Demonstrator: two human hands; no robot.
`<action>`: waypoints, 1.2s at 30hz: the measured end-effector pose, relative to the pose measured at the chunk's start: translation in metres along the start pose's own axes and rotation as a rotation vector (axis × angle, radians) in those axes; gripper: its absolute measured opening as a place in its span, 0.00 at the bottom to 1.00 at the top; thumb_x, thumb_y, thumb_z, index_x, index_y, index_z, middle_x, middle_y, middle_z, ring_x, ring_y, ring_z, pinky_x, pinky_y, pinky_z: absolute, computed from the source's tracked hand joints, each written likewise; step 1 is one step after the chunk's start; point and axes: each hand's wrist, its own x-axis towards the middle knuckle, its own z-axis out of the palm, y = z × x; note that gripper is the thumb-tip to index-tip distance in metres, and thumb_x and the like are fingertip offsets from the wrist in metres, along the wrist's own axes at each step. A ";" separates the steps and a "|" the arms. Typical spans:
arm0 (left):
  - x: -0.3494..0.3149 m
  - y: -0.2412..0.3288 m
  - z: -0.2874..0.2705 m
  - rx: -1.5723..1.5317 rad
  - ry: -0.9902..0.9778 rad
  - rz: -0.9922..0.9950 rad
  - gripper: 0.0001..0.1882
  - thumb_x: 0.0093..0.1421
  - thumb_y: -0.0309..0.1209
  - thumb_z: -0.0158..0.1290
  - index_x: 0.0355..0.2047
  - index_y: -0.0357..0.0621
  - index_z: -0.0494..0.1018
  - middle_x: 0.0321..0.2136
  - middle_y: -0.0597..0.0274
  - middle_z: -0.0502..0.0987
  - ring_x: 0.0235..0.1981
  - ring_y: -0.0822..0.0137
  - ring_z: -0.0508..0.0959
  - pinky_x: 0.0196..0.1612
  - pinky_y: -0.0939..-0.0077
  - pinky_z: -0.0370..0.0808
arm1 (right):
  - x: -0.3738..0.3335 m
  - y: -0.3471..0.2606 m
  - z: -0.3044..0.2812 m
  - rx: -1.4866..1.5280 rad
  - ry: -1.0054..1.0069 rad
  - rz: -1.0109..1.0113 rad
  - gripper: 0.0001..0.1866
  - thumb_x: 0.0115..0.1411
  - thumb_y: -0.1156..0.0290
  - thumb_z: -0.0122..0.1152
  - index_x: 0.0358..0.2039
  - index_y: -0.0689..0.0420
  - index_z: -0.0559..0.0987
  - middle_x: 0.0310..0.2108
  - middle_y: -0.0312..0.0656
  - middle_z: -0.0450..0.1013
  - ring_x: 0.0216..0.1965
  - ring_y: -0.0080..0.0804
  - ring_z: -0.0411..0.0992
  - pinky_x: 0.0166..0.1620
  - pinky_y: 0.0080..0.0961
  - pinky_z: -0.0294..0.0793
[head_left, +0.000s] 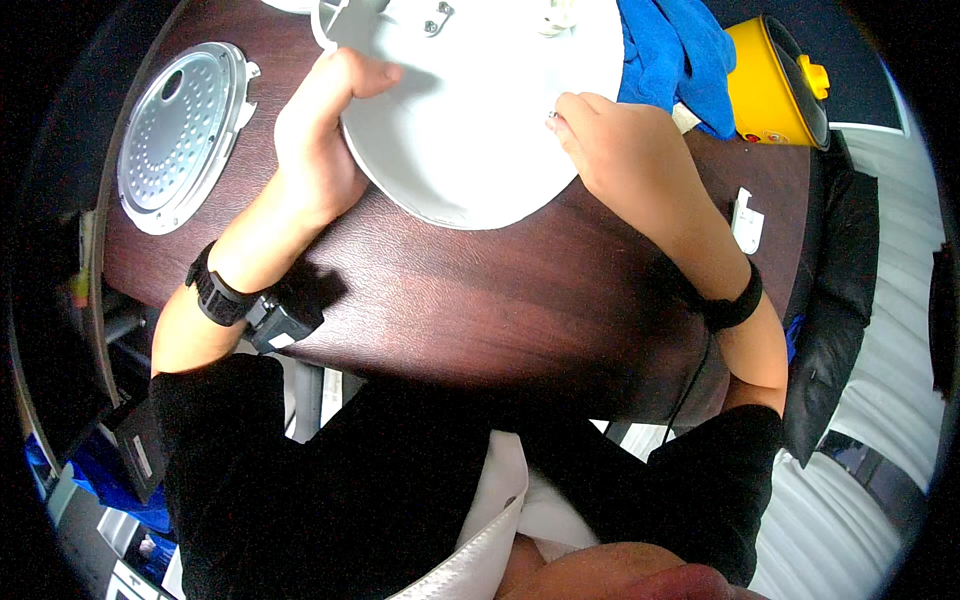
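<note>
A round white plastic cover point(470, 150) lies hollow side up on the table, its far edge out of view. Small metal fittings point(436, 18) are fixed inside its far part. My left hand point(315, 140) grips the cover's left rim, the thumb reaching over the inside. At the right rim my right hand point(630, 150) is closed in a pinch. A tiny shiny bit shows at its fingertips, too small to name. Left of the cover rests a round metal lid plate point(185, 135) with rows of dimples and one larger hole.
The dark wood-grain table point(480, 300) has a blue cloth point(680, 50) at its far right. Beside the cloth is a yellow tub point(765, 85) with a dark lid and yellow knob. A small white plastic piece point(746, 225) lies near the right edge.
</note>
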 end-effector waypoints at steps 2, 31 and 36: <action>0.000 0.004 0.002 -0.042 -0.006 -0.012 0.09 0.60 0.28 0.38 0.31 0.37 0.67 0.35 0.59 0.68 0.38 0.68 0.71 0.44 0.74 0.69 | 0.002 0.001 0.001 0.034 0.006 -0.007 0.10 0.54 0.64 0.52 0.23 0.57 0.69 0.19 0.46 0.70 0.20 0.45 0.70 0.22 0.37 0.68; -0.018 0.017 -0.005 0.425 -0.128 0.302 0.15 0.49 0.21 0.50 0.39 0.36 0.66 0.35 0.56 0.70 0.35 0.64 0.71 0.37 0.71 0.70 | 0.013 -0.009 -0.001 2.143 -0.232 0.937 0.10 0.60 0.65 0.49 0.30 0.60 0.69 0.19 0.30 0.60 0.13 0.15 0.52 0.19 0.14 0.54; -0.025 0.025 -0.006 0.208 -0.085 0.040 0.19 0.48 0.27 0.51 0.41 0.37 0.65 0.37 0.57 0.69 0.37 0.65 0.70 0.39 0.71 0.68 | 0.012 -0.012 -0.020 1.474 -0.042 0.680 0.10 0.58 0.66 0.51 0.29 0.61 0.70 0.18 0.39 0.66 0.15 0.29 0.64 0.20 0.23 0.62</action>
